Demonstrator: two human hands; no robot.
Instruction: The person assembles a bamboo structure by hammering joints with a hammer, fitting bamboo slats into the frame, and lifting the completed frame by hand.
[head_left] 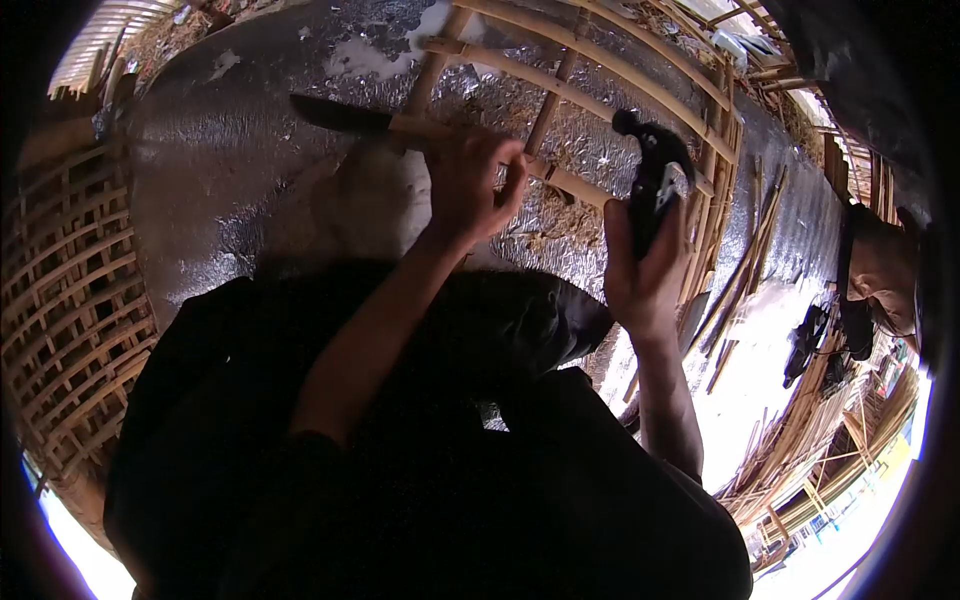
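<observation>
That hammer (655,155) is looking stiff and head-heavy to me, so I'm guessing the handle's the spot to grab. It's standing in the right hand (648,268), fingers wrapping the handle with the head sticking out above them. The left hand (475,185) is hanging curled over the bamboo frame (572,184) by the knife (355,118); can't tell if it's pinching anything.

The black hammer-like tool (655,155) stands roughly upright at the right part of the bamboo frame (560,85) — pale, long poles joined by crosspieces. The knife (342,114) points its dark blade left, its pale handle partly hidden.
</observation>
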